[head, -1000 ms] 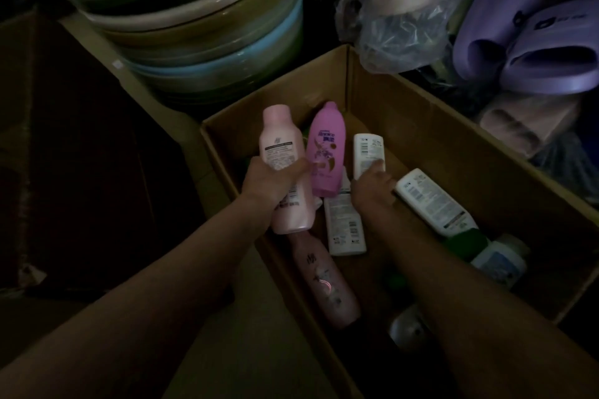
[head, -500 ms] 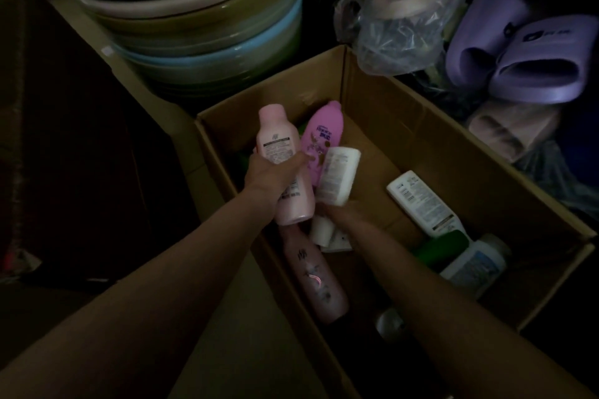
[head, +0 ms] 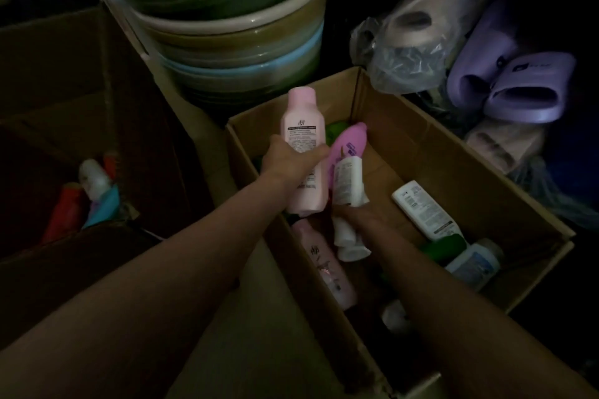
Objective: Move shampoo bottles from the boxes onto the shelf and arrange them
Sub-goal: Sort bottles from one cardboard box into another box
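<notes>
An open cardboard box (head: pixel 479 172) holds several shampoo bottles. My left hand (head: pixel 288 162) grips a pale pink bottle (head: pixel 303 126) and holds a magenta bottle (head: pixel 348 142) against it, both raised above the box. My right hand (head: pixel 359 214) holds a small white bottle (head: pixel 348 178) upright from below. Two more white bottles (head: pixel 348 241) stick out under that hand. In the box lie another pink bottle (head: pixel 324 266), a white bottle with a green cap (head: pixel 424 210) and a pale blue one (head: pixel 475 264). The scene is dim.
A second cardboard box (head: pixel 58 81) at the left holds red, white and blue bottles (head: pixel 94 191). Stacked plastic basins (head: pixel 233 32) stand behind the boxes. At the right lie purple slippers (head: pixel 518 87) and a bagged slipper (head: pixel 411 36).
My right hand has picked up the small white bottle and brought it next to the magenta one. My left hand has lifted its two bottles higher. The camera has tilted, showing the left box.
</notes>
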